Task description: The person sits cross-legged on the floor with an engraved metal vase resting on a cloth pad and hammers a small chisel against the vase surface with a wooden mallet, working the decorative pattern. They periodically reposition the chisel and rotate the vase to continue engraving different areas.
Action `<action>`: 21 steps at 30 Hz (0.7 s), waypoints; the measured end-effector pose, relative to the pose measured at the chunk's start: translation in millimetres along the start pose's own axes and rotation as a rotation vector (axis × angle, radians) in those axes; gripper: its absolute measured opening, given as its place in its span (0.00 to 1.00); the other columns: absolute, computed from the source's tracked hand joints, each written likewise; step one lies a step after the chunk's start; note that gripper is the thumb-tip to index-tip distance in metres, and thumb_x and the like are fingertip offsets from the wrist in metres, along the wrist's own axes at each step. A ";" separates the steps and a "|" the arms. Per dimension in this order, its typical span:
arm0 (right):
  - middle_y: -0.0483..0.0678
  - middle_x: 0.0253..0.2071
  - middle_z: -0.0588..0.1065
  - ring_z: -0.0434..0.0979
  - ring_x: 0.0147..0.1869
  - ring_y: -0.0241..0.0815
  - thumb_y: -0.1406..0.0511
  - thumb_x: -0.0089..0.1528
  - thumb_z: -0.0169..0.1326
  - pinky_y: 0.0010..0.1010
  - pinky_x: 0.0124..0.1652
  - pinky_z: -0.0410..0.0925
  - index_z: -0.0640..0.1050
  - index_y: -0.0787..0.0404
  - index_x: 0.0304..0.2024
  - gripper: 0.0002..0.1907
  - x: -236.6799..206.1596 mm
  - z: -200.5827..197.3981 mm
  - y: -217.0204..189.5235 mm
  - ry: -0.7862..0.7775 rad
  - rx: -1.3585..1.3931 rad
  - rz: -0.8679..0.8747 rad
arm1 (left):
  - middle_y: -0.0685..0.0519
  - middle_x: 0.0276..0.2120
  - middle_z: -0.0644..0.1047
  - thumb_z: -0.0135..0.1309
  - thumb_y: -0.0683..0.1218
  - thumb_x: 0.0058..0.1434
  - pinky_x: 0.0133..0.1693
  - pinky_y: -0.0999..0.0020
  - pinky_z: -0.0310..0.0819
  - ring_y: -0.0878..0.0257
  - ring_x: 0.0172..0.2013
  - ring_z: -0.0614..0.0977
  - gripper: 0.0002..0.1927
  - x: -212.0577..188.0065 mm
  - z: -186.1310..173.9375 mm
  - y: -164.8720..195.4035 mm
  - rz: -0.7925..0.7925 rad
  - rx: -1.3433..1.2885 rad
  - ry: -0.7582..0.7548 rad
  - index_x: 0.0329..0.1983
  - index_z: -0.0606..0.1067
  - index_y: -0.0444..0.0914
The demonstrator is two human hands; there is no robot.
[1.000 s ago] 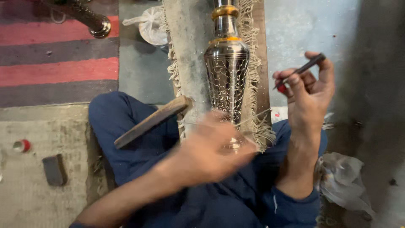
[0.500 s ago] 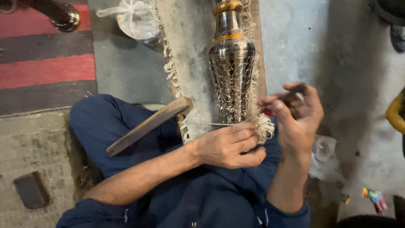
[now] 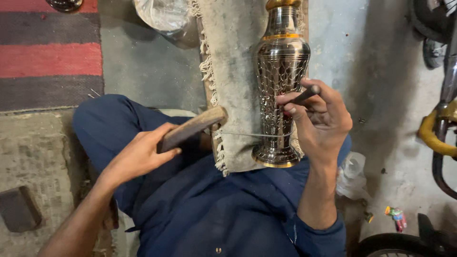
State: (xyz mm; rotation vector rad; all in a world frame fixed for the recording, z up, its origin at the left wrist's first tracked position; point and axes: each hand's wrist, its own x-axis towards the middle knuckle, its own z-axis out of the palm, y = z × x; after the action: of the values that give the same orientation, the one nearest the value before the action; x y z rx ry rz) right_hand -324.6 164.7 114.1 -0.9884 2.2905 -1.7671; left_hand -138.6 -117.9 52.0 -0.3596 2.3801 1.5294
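A shiny engraved metal vase (image 3: 280, 81) with gold bands lies on a fringed grey cloth (image 3: 233, 71) over a board in front of me. My right hand (image 3: 318, 116) holds a thin dark chisel (image 3: 304, 95) with its tip against the vase's side. My left hand (image 3: 143, 152) grips a flat wooden mallet (image 3: 193, 128) to the left of the cloth, above my blue-trousered knee (image 3: 109, 123). A thin wire or string (image 3: 247, 134) runs across the cloth to the vase's foot.
A red and dark striped rug (image 3: 47, 57) lies at far left. A clear plastic bag (image 3: 162, 16) sits at the top. A dark block (image 3: 18, 208) lies on the floor lower left. Crumpled plastic (image 3: 350, 173) and a wheel and yellow tube (image 3: 433, 138) are at right.
My left hand left the vase's foot and took hold of the wooden mallet at left. My right hand brought the chisel in against the vase. The view shifted slightly.
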 end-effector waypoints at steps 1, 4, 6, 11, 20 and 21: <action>0.60 0.45 0.80 0.83 0.50 0.41 0.82 0.72 0.53 0.26 0.50 0.78 0.68 0.70 0.63 0.18 -0.6 1.9 -0.2 0.004 -0.002 -0.011 | 0.44 0.37 0.80 0.61 0.48 0.57 0.42 0.59 0.77 0.50 0.38 0.86 0.29 -3.5 1.3 -4.2 -0.062 0.004 0.031 0.63 0.70 0.42; 0.60 0.46 0.80 0.83 0.51 0.41 0.82 0.73 0.53 0.26 0.51 0.78 0.68 0.70 0.63 0.18 -3.6 8.3 -2.3 0.017 -0.006 -0.028 | 0.44 0.39 0.81 0.58 0.44 0.57 0.43 0.61 0.77 0.52 0.40 0.87 0.30 -9.8 2.4 -5.2 0.057 -0.125 0.123 0.64 0.67 0.41; 0.59 0.46 0.80 0.83 0.52 0.41 0.83 0.72 0.52 0.26 0.51 0.78 0.68 0.69 0.64 0.19 -3.8 12.2 -3.3 0.033 -0.008 -0.043 | 0.43 0.42 0.81 0.56 0.41 0.57 0.45 0.61 0.76 0.52 0.42 0.86 0.33 -9.4 -3.4 2.8 0.241 -0.191 0.175 0.67 0.62 0.40; 0.58 0.47 0.79 0.83 0.53 0.41 0.83 0.71 0.52 0.26 0.52 0.77 0.68 0.71 0.62 0.18 -2.8 12.6 -5.7 -0.005 -0.035 -0.047 | 0.40 0.47 0.79 0.56 0.37 0.57 0.46 0.56 0.75 0.44 0.47 0.82 0.38 3.5 -28.0 40.4 0.518 0.024 0.271 0.72 0.59 0.42; 0.56 0.45 0.80 0.83 0.51 0.41 0.83 0.71 0.57 0.27 0.49 0.79 0.69 0.70 0.64 0.20 -4.5 16.0 -0.8 0.026 -0.043 -0.072 | 0.45 0.40 0.73 0.58 0.34 0.58 0.43 0.49 0.73 0.45 0.42 0.79 0.41 15.3 -68.0 92.8 0.699 0.706 0.520 0.74 0.61 0.46; 0.56 0.45 0.80 0.83 0.51 0.40 0.82 0.71 0.57 0.27 0.49 0.79 0.68 0.70 0.65 0.21 -4.8 16.6 -0.7 0.035 -0.047 -0.077 | 0.44 0.40 0.73 0.58 0.35 0.58 0.44 0.49 0.73 0.45 0.42 0.78 0.41 15.8 -70.2 95.3 0.766 0.642 0.518 0.74 0.60 0.45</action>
State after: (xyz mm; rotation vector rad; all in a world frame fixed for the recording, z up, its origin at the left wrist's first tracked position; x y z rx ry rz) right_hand -313.3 153.3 107.7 -1.0759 2.3561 -1.7798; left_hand -194.9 -144.1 154.0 0.4024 3.5007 0.8163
